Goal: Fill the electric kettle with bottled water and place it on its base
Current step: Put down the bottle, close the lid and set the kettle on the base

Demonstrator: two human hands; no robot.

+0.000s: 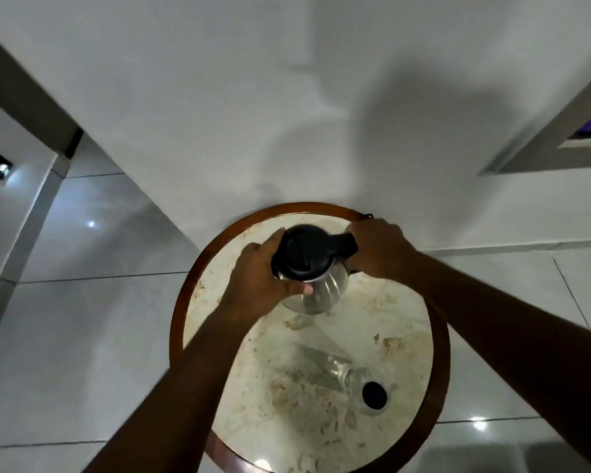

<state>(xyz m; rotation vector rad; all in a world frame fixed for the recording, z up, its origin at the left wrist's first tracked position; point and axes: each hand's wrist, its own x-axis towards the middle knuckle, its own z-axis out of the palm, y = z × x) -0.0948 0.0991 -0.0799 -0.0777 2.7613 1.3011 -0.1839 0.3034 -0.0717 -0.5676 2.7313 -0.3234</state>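
A steel electric kettle (325, 288) with a shut black lid (304, 250) stands at the back of a small round table (372, 322). My left hand (256, 278) wraps around the kettle's left side, thumb across its front. My right hand (379, 247) grips the black handle on the kettle's right. The kettle hides whatever is beneath it, so the base is not visible. A clear water bottle (352, 377) with a black cap (374, 394) stands near the table's front right, apart from both hands.
The table has a marbled top and a dark wooden rim (178, 312), and it stands against a white wall (253, 114). Glossy grey floor tiles (82, 336) surround it. A window recess (560, 141) is at the upper right.
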